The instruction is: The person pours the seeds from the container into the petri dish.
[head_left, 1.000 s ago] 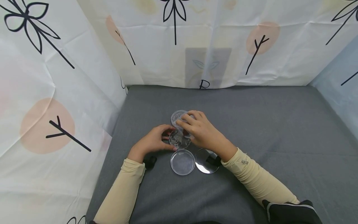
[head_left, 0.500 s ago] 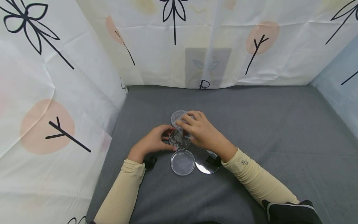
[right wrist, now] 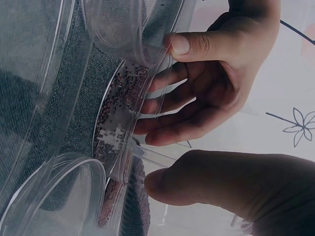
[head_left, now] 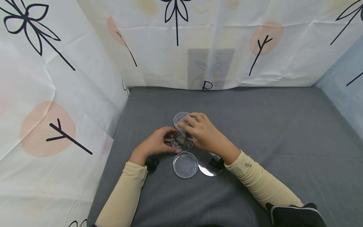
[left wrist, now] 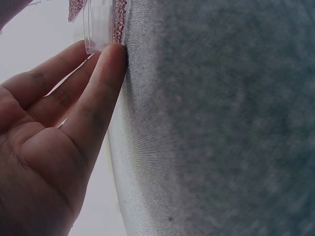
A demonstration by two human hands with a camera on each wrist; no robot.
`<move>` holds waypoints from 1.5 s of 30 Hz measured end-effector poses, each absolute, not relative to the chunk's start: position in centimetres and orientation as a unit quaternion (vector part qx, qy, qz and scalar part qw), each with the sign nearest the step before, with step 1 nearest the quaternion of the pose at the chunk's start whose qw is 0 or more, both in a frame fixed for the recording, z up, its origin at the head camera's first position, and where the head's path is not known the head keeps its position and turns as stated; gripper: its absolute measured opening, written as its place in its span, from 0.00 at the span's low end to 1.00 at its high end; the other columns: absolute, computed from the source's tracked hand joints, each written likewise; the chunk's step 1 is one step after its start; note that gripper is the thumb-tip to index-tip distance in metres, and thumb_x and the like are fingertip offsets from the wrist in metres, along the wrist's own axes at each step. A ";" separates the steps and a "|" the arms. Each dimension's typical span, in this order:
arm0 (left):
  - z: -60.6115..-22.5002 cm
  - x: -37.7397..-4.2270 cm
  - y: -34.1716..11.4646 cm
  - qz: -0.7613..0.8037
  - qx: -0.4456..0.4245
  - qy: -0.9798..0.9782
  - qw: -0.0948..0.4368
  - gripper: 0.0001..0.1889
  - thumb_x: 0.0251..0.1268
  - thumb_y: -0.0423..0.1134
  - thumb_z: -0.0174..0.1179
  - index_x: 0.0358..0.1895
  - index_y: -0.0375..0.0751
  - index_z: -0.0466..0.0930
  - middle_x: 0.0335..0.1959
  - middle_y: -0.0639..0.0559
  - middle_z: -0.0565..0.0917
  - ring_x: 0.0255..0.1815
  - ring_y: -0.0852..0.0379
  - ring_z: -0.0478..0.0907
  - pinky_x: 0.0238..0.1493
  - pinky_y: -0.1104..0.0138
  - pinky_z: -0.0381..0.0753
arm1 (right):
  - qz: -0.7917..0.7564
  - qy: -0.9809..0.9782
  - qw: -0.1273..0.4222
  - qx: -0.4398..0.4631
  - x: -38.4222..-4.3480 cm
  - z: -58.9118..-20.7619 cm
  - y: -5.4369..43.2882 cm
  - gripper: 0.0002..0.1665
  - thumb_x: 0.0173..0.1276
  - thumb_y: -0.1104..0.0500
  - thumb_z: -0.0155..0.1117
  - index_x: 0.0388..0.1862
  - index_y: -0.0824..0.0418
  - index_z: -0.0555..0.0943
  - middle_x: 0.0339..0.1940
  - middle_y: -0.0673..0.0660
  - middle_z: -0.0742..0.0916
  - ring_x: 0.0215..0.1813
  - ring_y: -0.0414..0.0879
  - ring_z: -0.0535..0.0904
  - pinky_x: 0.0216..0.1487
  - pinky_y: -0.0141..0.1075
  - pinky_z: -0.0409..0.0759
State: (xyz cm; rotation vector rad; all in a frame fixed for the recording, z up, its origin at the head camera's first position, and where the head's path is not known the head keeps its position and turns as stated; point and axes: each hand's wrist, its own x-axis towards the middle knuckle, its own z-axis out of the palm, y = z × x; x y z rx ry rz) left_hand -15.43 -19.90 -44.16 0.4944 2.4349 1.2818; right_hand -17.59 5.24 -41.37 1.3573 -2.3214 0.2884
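Observation:
My left hand [head_left: 156, 143] grips the sides of a clear petri dish [head_left: 177, 143], thumb at the near edge and fingers at the far edge. Small dark reddish grains [right wrist: 115, 105] lie scattered in that dish, with some bare patches between them. Above it, my right hand [head_left: 202, 130] holds a second clear dish [head_left: 183, 131] on a tilt, its lower edge over the grains. Only the thumb of the right hand [right wrist: 197, 182] shows well in the right wrist view. In the left wrist view, my left thumb [left wrist: 101, 93] touches the gripped dish's wall.
Behind the hands stands another clear dish [head_left: 178, 117] with grains in it. Nearer me lie a clear round dish [head_left: 185, 165] and, under the right wrist, another clear round piece [head_left: 205, 167]. All rest on a grey cloth surface [head_left: 269, 126], with patterned curtains [head_left: 158, 56] around it.
Both hands keep their places. The grains in the lower dish look darker and more widely spread, and less red shows in the tilted dish.

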 end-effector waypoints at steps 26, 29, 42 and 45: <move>-44.4 -15.3 -20.0 0.449 0.173 0.860 0.170 0.43 0.50 0.38 0.86 0.71 0.38 0.76 0.68 0.42 0.79 0.66 0.43 0.81 0.66 0.56 0.85 | 0.107 -0.835 0.219 0.493 -17.6 -41.5 5.0 0.41 0.48 0.76 0.76 0.64 0.55 0.84 0.56 0.56 0.83 0.64 0.59 0.76 0.64 0.57 0.78; -44.4 -15.4 -20.0 0.450 0.172 0.859 0.170 0.43 0.50 0.39 0.86 0.71 0.39 0.76 0.69 0.42 0.79 0.66 0.43 0.81 0.66 0.56 0.85 | 0.107 -0.837 0.215 0.491 -17.6 -41.4 5.1 0.42 0.48 0.76 0.75 0.65 0.55 0.84 0.57 0.56 0.83 0.64 0.59 0.76 0.64 0.57 0.77; -44.3 -15.5 -20.0 0.450 0.178 0.859 0.169 0.43 0.51 0.38 0.86 0.72 0.38 0.75 0.69 0.41 0.79 0.66 0.42 0.80 0.66 0.56 0.85 | 0.130 -0.837 0.208 0.489 -17.7 -41.2 5.3 0.43 0.47 0.77 0.74 0.65 0.55 0.83 0.56 0.55 0.83 0.64 0.61 0.76 0.65 0.58 0.77; -44.3 -15.5 -20.1 0.447 0.177 0.860 0.170 0.43 0.50 0.39 0.86 0.72 0.38 0.75 0.69 0.42 0.79 0.66 0.43 0.81 0.66 0.57 0.86 | 0.141 -0.838 0.200 0.487 -17.8 -41.3 5.5 0.43 0.46 0.77 0.74 0.65 0.55 0.83 0.56 0.55 0.83 0.64 0.61 0.76 0.66 0.60 0.77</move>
